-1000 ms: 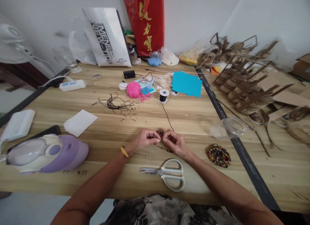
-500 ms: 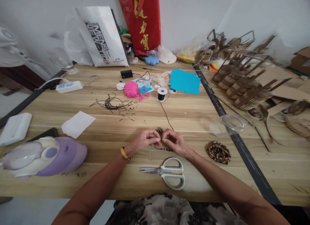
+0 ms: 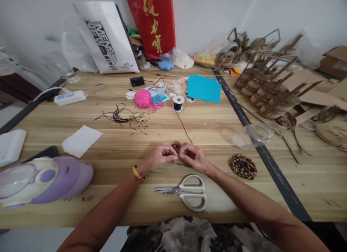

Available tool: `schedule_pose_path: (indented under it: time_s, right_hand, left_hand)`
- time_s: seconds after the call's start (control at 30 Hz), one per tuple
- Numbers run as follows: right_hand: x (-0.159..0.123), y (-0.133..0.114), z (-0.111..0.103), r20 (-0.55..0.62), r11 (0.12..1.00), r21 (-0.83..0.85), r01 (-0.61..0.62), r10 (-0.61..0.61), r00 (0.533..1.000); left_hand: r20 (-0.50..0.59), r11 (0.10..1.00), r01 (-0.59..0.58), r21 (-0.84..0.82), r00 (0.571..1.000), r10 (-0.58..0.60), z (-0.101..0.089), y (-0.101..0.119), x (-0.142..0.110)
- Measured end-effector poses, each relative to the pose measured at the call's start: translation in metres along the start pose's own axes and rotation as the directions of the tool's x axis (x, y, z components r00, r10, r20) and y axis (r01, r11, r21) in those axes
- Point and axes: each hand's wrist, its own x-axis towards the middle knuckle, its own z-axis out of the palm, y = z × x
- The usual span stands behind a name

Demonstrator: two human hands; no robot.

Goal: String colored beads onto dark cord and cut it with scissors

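Note:
My left hand (image 3: 163, 156) and my right hand (image 3: 194, 157) meet over the table, each with thumb and forefinger pinched. Between them they hold a beaded string (image 3: 184, 165), part of which hangs below the fingers. A small bunch of dark, multicoloured beads (image 3: 176, 146) shows just behind the fingertips. From a white spool of black cord (image 3: 178, 103) a dark cord (image 3: 184, 127) runs down to my right hand. The exact spot gripped is too small to make out. Scissors with white handles (image 3: 193, 192) lie just in front of my hands.
A coil of colourful beads (image 3: 243, 166) lies right of my right forearm. Cut black cords (image 3: 119, 115), pink yarn (image 3: 143, 99) and blue sheets (image 3: 204, 88) are farther back. At left are a purple-and-white appliance (image 3: 51, 179) and white paper (image 3: 82, 141); small woven baskets (image 3: 271, 93) stand right.
The camera view has turned slightly, so the background things sit farther left. Both hands stay pinched together at the beaded string, with only tiny finger movement.

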Motion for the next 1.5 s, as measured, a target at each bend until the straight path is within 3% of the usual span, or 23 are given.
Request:
schedule_pose_path:
  time_s: [0.17,0.4,0.53,0.67,0.77,0.87,0.93,1.03,1.13,1.5]
  right_hand:
    - [0.001,-0.003,-0.003,0.040,0.990,-0.134,0.048,-0.043,0.998]
    - [0.002,-0.004,-0.006,0.308,0.844,-0.480,0.238,-0.091,0.947]
    - [0.003,-0.009,-0.009,0.352,0.817,-0.513,0.263,-0.080,0.932]
    - [0.005,-0.014,-0.016,0.380,0.850,-0.471,0.237,-0.047,0.924]
    - [0.008,-0.014,-0.022,0.307,0.915,-0.378,0.141,-0.019,0.951]
    - [0.010,-0.008,-0.026,0.060,0.962,-0.271,-0.020,0.038,0.998]
    - [0.011,-0.001,-0.028,-0.109,0.973,-0.201,-0.114,0.094,0.990]
    - [0.012,0.011,-0.027,-0.245,0.979,-0.115,-0.166,0.134,0.960]
    - [0.012,0.018,-0.025,-0.262,0.981,-0.105,-0.164,0.132,0.956]
    - [0.013,0.012,-0.028,-0.115,0.963,-0.225,-0.151,0.127,0.985]
  left_hand:
    - [-0.039,0.999,-0.041,-0.029,0.998,0.040,-0.003,0.003,0.000]
    - [0.021,0.998,-0.029,-0.056,0.999,0.030,-0.006,0.009,-0.003]
    - [0.035,0.999,-0.017,-0.044,0.999,0.018,-0.008,0.010,-0.004]
    - [0.043,1.000,0.003,-0.025,0.999,-0.002,-0.011,0.008,-0.002]
    - [0.049,0.999,0.025,0.038,0.998,-0.027,-0.011,0.004,0.000]
    - [0.041,0.995,0.060,0.078,0.997,-0.064,-0.010,0.002,0.001]
    - [0.031,0.994,0.065,0.088,0.997,-0.068,-0.009,0.001,0.001]
    - [0.021,0.994,0.057,0.092,0.998,-0.059,-0.010,-0.001,0.002]
    - [0.005,0.995,0.041,0.086,0.999,-0.041,-0.010,-0.003,0.003]
    - [-0.027,0.995,0.024,0.100,0.999,-0.021,-0.007,-0.004,0.002]
